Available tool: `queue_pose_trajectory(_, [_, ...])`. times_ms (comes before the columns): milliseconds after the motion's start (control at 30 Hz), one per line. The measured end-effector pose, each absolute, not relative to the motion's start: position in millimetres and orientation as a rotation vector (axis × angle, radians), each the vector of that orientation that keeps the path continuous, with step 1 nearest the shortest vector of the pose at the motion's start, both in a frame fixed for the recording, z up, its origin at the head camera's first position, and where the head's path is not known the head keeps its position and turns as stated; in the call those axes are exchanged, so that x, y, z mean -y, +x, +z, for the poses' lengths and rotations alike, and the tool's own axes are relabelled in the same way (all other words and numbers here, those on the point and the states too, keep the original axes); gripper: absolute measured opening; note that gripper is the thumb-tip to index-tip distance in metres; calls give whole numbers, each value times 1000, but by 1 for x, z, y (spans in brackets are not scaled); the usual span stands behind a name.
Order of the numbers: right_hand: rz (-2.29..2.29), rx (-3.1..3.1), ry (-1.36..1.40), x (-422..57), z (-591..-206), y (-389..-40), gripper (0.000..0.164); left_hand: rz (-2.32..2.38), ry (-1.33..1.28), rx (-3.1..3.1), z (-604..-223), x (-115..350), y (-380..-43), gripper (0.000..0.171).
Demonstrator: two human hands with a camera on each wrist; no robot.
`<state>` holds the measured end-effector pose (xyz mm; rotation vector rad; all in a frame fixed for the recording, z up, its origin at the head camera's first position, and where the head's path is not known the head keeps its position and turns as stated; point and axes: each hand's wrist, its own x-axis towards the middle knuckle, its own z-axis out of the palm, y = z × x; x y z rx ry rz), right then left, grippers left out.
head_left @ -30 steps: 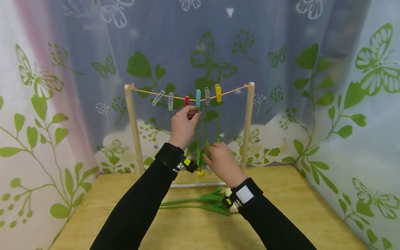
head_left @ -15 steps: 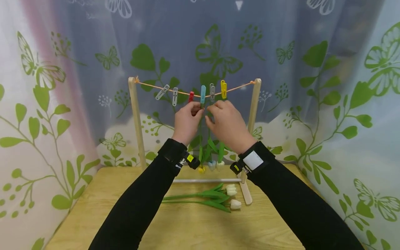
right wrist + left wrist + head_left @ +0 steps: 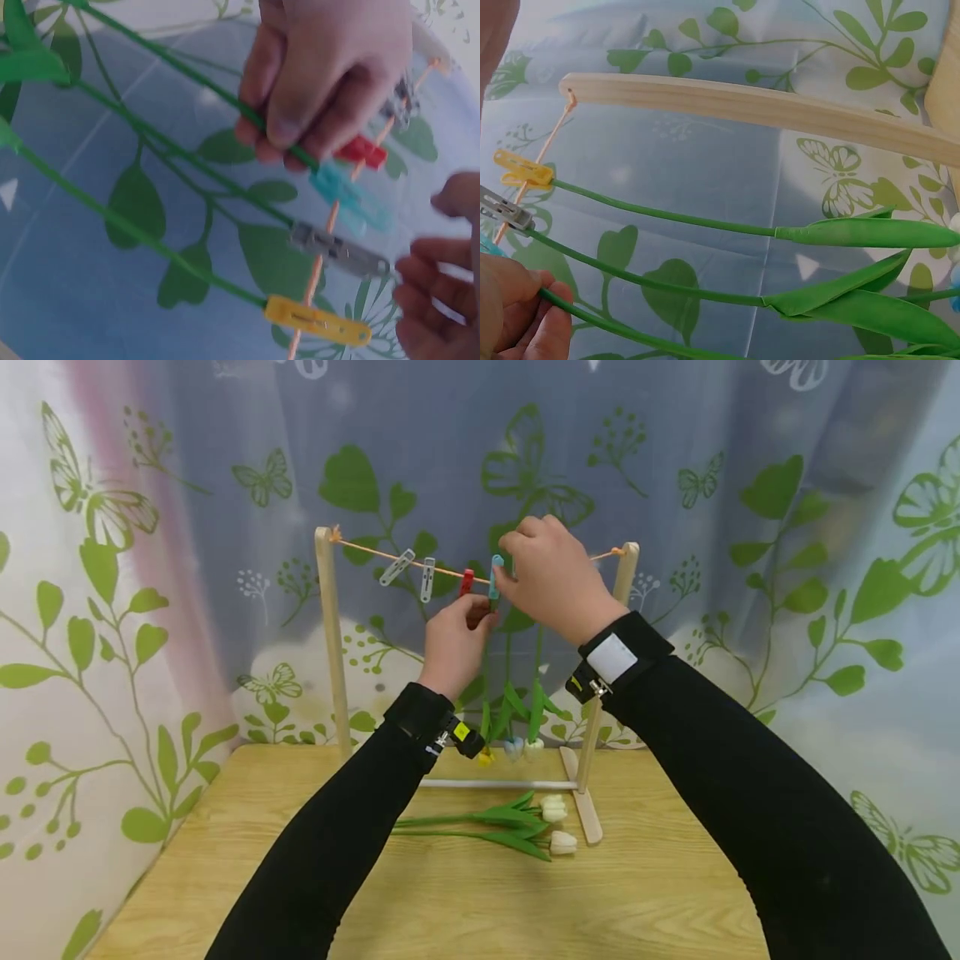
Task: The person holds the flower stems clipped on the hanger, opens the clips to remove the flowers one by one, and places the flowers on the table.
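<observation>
My left hand (image 3: 457, 643) pinches the green stem (image 3: 187, 79) of an upside-down yellow tulip (image 3: 486, 757), just below a light-blue clothespin (image 3: 496, 578) on the orange string (image 3: 316, 271). Close by the top of that clothespin is my right hand (image 3: 558, 578). In the right wrist view, its thumb and loosely bent fingers (image 3: 431, 300) stand apart, with nothing between them. A grey clothespin (image 3: 341, 251) and a yellow clothespin (image 3: 319, 321) grip two more stems, whose blue tulip (image 3: 513, 747) and white tulip (image 3: 533, 748) hang head down. A red clothespin (image 3: 467, 582) sits left of the blue one.
Two grey clothespins, the nearer one (image 3: 427, 580) upright, hang on the string's left part. A wooden frame (image 3: 330, 635) carries the string above the wooden table (image 3: 480, 902). White tulips (image 3: 562, 842) lie before its white crossbar (image 3: 498, 784). A patterned curtain (image 3: 225, 577) surrounds the table.
My right hand has risen from the hanging leaves, past the stems, to the top of the blue clothespin. My left hand keeps its pinch on the stem. The head view has shifted slightly.
</observation>
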<state>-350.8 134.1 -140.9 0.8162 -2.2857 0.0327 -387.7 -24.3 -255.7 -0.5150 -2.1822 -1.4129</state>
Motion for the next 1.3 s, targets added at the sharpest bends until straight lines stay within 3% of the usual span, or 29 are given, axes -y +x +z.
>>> queue_pose_trajectory(300, [5,2581,903,-135,-111,-370,41,-1427,-513,2180,-256,24,-389,28])
queue_pose_trajectory(600, [-76,2710,929,-131,-106,-387,41,-1461,-521,2179,-259,24,-386,27])
queue_pose_trajectory(1300, [37,2739,957,-128,-98,-386,27,-1452,-526,2172,-260,22,-385,28])
